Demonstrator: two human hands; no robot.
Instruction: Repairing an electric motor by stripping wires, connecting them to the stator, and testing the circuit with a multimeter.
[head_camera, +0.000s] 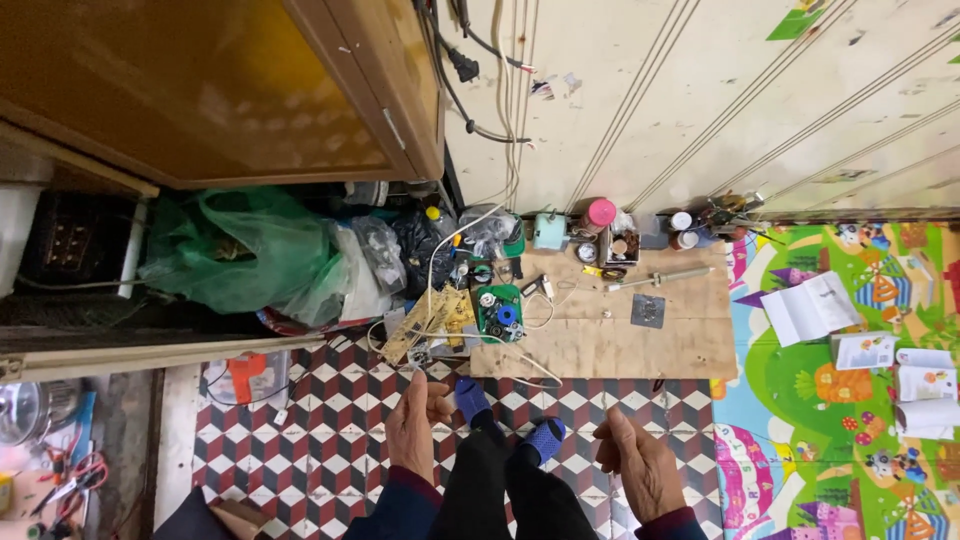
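Observation:
I sit on a checkered floor mat with my legs stretched out and my feet in blue socks (545, 438). My left hand (418, 425) is raised, its fingertips pinched at the lower end of a thin white wire (429, 290) that runs up toward the wall. Just beyond it lie a yellow perforated board (432, 322) and a green tray of small parts (498, 312). My right hand (640, 462) hovers to the right with its fingers curled shut, and I see nothing in it. Both hands stay short of the wooden board (620, 345).
A metal rod (660, 277), a small square plate (647, 310), jars and a pink-lidded bottle (597, 215) sit on or behind the board. Green plastic bags (240, 255) pile under a brown cabinet (200, 90). Booklets (812, 307) lie on the colourful play mat at right.

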